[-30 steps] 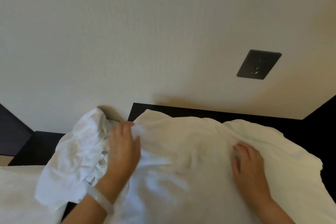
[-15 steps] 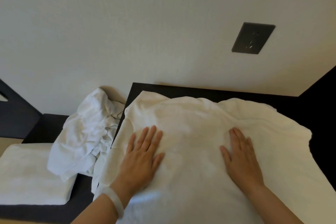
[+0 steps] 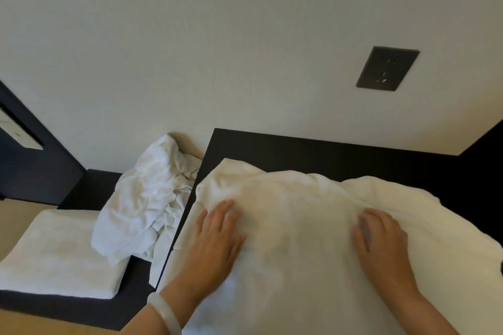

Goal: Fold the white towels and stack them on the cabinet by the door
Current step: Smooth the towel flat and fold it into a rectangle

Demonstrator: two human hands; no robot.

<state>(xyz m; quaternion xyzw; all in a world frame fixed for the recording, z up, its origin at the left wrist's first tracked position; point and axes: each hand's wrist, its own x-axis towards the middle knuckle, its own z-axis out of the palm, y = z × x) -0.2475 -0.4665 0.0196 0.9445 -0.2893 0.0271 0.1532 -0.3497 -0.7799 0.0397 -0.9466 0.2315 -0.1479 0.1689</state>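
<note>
Since half a second ago the left hand (image 3: 217,239) has drawn its spread fingers together, lying at much the same spot on the big towel (image 3: 299,226); a second ago it was up at the towel's far left corner; the right hand (image 3: 381,245) has kept its place on the right half, though its fingers now look shorter and drawn in. Left hand lies flat, palm down, fingers straight and side by side, pressing on the cloth and holding nothing; the right hand rests palm down too, but its fingers are blurred and bent, and I cannot tell whether they pinch a fold or only press.

White and rumpled, the big towel is spread over the top of the dark cabinet (image 3: 326,155), its far edge short of the wall (image 3: 217,49), its near part running out of view at the bottom; a crumpled towel (image 3: 147,198) lies heaped just beside it on the left, leaning against the wall; a folded towel (image 3: 62,253) lies flat on a lower dark ledge (image 3: 95,182), its far right corner under the heap.

A pale bracelet (image 3: 166,315) circles the left wrist; a dark socket plate (image 3: 388,68) sits on the wall above the cabinet.
</note>
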